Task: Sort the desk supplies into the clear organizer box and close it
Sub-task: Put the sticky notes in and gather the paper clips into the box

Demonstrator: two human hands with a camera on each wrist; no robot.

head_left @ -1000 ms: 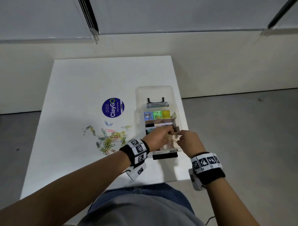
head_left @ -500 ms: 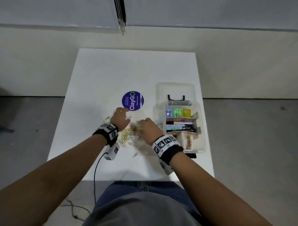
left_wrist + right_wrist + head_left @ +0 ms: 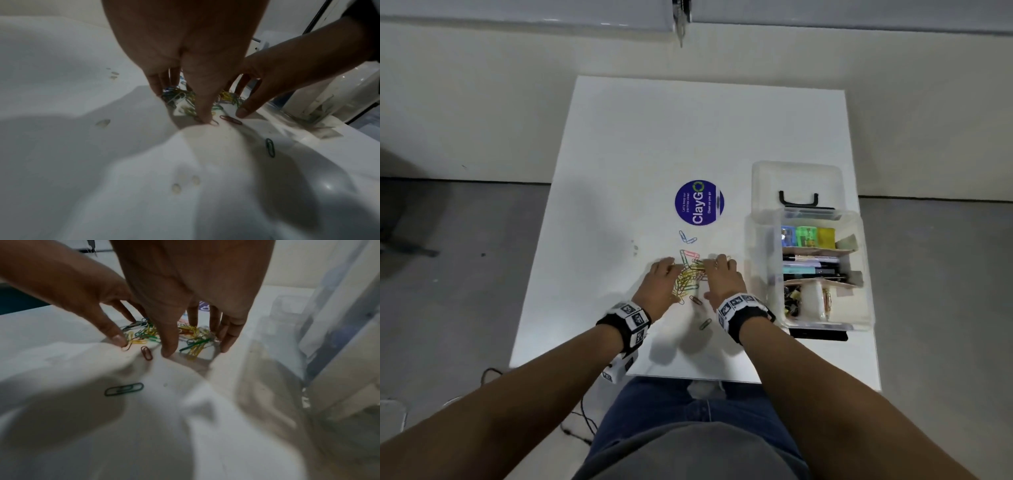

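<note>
A pile of coloured paper clips lies on the white table, left of the clear organizer box. My left hand touches the table on the pile's left side with spread fingers. My right hand does the same on the pile's right side. In the right wrist view the right hand arches over the clips, fingertips down. In the left wrist view my left thumb presses beside a brown clip. Neither hand grips anything. The box lid lies open behind the box.
The box holds coloured blocks at the far end, pens in the middle and small clips nearest me. Loose clips lie apart: two blue ones and a dark one. A round blue sticker is on the table.
Both hands left the near end of the box and moved left to the paper clips. Since half a second ago they have drawn closer together around the pile.
</note>
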